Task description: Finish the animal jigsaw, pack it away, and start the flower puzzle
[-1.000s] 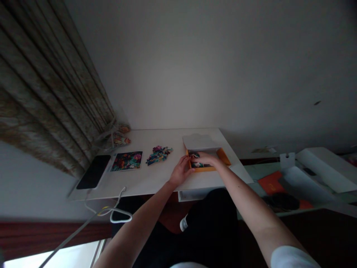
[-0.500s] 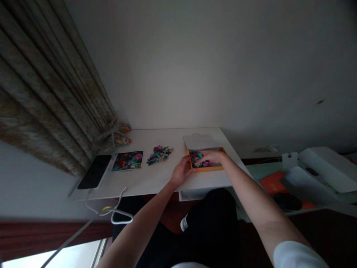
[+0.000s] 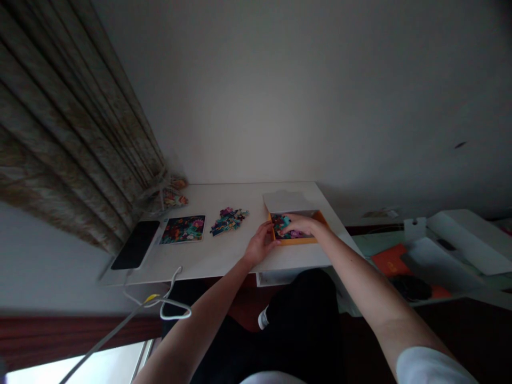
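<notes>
A shallow yellow-edged puzzle box [image 3: 300,241] lies on the right part of the white table, its lid flap raised at the back. Inside it are loose, colourful jigsaw pieces [image 3: 279,225]. My left hand [image 3: 260,244] grips the box's left side, thumb at the front corner and fingers along the edge. My right hand [image 3: 301,224] reaches into the box over the pieces, thumb and fingers apart; any piece under the fingertips is hidden. Left of the box sits a partly joined jigsaw section [image 3: 229,221] with an uneven outline. Farther left lies a floral picture card [image 3: 183,230].
A dark phone [image 3: 136,245] rests at the table's left end, with a white cable [image 3: 176,306] hanging past the front edge. Crumpled plastic packaging [image 3: 174,194] stands by the curtain [image 3: 80,106]. To the right, a lower shelf holds an orange item [image 3: 390,260] and white boxes [image 3: 472,240].
Inside the box, my right hand has shifted slightly left, and its fingers have moved a little over the pieces. My left hand stays at the box's side.
</notes>
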`<state>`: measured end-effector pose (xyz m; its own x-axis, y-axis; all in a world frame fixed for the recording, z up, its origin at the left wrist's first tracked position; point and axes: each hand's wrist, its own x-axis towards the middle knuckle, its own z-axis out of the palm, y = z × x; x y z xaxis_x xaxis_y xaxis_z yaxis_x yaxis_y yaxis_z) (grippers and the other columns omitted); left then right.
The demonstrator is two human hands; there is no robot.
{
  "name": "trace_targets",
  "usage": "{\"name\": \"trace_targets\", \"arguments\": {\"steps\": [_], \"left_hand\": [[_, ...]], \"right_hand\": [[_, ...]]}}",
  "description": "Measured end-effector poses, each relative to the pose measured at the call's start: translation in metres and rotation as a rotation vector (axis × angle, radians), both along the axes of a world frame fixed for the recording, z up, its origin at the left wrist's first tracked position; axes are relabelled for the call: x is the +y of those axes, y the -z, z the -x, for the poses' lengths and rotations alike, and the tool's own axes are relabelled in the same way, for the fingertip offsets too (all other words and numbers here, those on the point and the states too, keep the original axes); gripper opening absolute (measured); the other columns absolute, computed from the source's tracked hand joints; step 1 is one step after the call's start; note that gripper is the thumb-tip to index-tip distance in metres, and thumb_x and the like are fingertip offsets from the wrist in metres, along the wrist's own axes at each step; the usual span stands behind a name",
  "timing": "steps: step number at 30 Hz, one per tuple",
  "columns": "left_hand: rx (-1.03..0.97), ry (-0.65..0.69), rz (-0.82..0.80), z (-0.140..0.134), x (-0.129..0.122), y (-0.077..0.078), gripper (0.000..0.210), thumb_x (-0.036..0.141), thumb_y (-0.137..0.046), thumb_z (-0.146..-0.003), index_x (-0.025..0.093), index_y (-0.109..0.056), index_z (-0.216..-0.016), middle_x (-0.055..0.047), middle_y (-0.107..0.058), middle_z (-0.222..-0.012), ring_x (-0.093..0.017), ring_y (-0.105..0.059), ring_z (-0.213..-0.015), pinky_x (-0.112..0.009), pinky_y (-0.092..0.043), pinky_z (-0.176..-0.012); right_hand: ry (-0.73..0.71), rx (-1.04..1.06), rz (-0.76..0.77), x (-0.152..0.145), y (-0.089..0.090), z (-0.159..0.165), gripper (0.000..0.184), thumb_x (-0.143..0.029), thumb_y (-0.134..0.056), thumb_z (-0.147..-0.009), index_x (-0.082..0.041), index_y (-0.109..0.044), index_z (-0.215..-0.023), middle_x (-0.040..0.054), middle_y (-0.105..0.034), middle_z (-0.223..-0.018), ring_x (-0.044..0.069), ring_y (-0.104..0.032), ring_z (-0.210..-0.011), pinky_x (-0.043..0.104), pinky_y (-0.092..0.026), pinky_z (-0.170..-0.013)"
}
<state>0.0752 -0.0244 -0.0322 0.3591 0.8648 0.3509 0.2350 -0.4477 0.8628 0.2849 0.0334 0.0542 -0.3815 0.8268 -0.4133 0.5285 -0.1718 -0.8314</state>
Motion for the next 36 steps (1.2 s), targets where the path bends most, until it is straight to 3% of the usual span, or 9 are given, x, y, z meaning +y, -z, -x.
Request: {"name": "trace_targets", "arguments": {"steps": [5, 11, 15, 18, 23, 26, 29, 32, 36], "left_hand": [[-0.007, -0.014, -0.002, 0.001, -0.001, -0.004, 0.06, 0.042, -0.073, -0.091, 0.027, -0.05, -0.144, -0.013, -0.051, -0.15, -0.029, -0.057, -0.133, -0.048, -0.052, -0.108], [-0.088, -0.191, 0.068, -0.003, 0.006, -0.014, 0.054, 0.048, -0.069, -0.092, 0.024, -0.054, -0.138, -0.015, -0.053, -0.144, -0.029, -0.056, -0.13, -0.043, -0.056, -0.095], [-0.156, -0.283, 0.084, -0.009, 0.018, -0.027, 0.051, 0.05, -0.067, -0.092, 0.023, -0.056, -0.135, -0.015, -0.057, -0.138, -0.027, -0.06, -0.121, -0.041, -0.056, -0.091], [-0.203, -0.396, 0.083, -0.008, 0.024, -0.036, 0.046, 0.051, -0.06, -0.097, 0.022, -0.056, -0.132, -0.015, -0.059, -0.136, -0.025, -0.062, -0.118, -0.039, -0.055, -0.091], [-0.14, -0.675, 0.011, 0.018, 0.025, -0.046, 0.037, 0.04, -0.045, -0.105, 0.021, -0.052, -0.136, -0.015, -0.06, -0.133, -0.023, -0.06, -0.121, -0.039, -0.05, -0.104], [0.091, -0.746, -0.064, 0.044, 0.022, -0.054, 0.037, 0.03, -0.047, -0.102, 0.019, -0.053, -0.137, -0.018, -0.056, -0.139, -0.027, -0.053, -0.134, -0.045, -0.043, -0.114], [0.424, -0.718, -0.04, 0.068, 0.018, -0.061, 0.04, 0.029, -0.051, -0.1, 0.023, -0.056, -0.139, -0.017, -0.054, -0.147, -0.03, -0.046, -0.142, -0.053, -0.032, -0.123], [0.669, -0.652, 0.016, 0.085, 0.015, -0.059, 0.047, 0.037, -0.052, -0.101, 0.029, -0.052, -0.147, -0.013, -0.048, -0.158, -0.031, -0.04, -0.149, -0.058, -0.02, -0.127], [0.776, -0.527, 0.045, 0.096, 0.016, -0.045, 0.055, 0.042, -0.051, -0.101, 0.027, -0.046, -0.154, -0.013, -0.039, -0.165, -0.033, -0.032, -0.155, -0.059, -0.021, -0.126]], "right_hand": [[0.063, 0.049, -0.025, -0.007, -0.019, -0.017, 0.056, -0.027, -0.09, -0.062, -0.024, -0.069, -0.114, 0.0048, -0.078, -0.103, 0.021, -0.072, -0.098, 0.026, -0.059, -0.083], [0.195, 0.091, -0.04, -0.011, -0.041, -0.032, 0.055, -0.03, -0.089, -0.065, -0.022, -0.065, -0.114, 0.0069, -0.078, -0.107, 0.022, -0.074, -0.096, 0.028, -0.061, -0.08], [0.211, 0.178, -0.07, -0.007, -0.05, -0.022, 0.056, -0.035, -0.091, -0.064, -0.021, -0.064, -0.111, 0.0078, -0.078, -0.106, 0.022, -0.074, -0.096, 0.028, -0.06, -0.081], [0.214, 0.31, -0.104, -0.001, -0.052, 0.002, 0.059, -0.038, -0.092, -0.064, -0.023, -0.063, -0.114, 0.0068, -0.077, -0.106, 0.023, -0.073, -0.098, 0.029, -0.061, -0.082], [0.206, 0.542, -0.123, 0.01, -0.029, 0.073, 0.054, -0.037, -0.09, -0.066, -0.025, -0.063, -0.111, 0.002, -0.075, -0.091, 0.02, -0.072, -0.083, 0.028, -0.06, -0.071], [0.272, 0.544, -0.112, 0.016, -0.003, 0.117, 0.05, -0.037, -0.091, -0.064, -0.024, -0.064, -0.103, -0.0001, -0.072, -0.081, 0.018, -0.069, -0.076, 0.027, -0.058, -0.064], [0.342, 0.473, -0.115, 0.021, 0.022, 0.144, 0.043, -0.038, -0.09, -0.064, -0.023, -0.063, -0.094, -0.0018, -0.069, -0.073, 0.018, -0.068, -0.07, 0.028, -0.055, -0.062], [0.336, 0.326, -0.189, 0.024, 0.035, 0.151, 0.044, -0.039, -0.09, -0.068, -0.023, -0.064, -0.1, 0.0014, -0.072, -0.078, 0.024, -0.072, -0.082, 0.033, -0.057, -0.07], [0.302, -0.136, -0.353, 0.024, 0.039, 0.151, 0.066, -0.046, -0.087, -0.074, -0.019, -0.061, -0.128, 0.0152, -0.073, -0.118, 0.034, -0.063, -0.125, 0.042, -0.052, -0.099]]}}
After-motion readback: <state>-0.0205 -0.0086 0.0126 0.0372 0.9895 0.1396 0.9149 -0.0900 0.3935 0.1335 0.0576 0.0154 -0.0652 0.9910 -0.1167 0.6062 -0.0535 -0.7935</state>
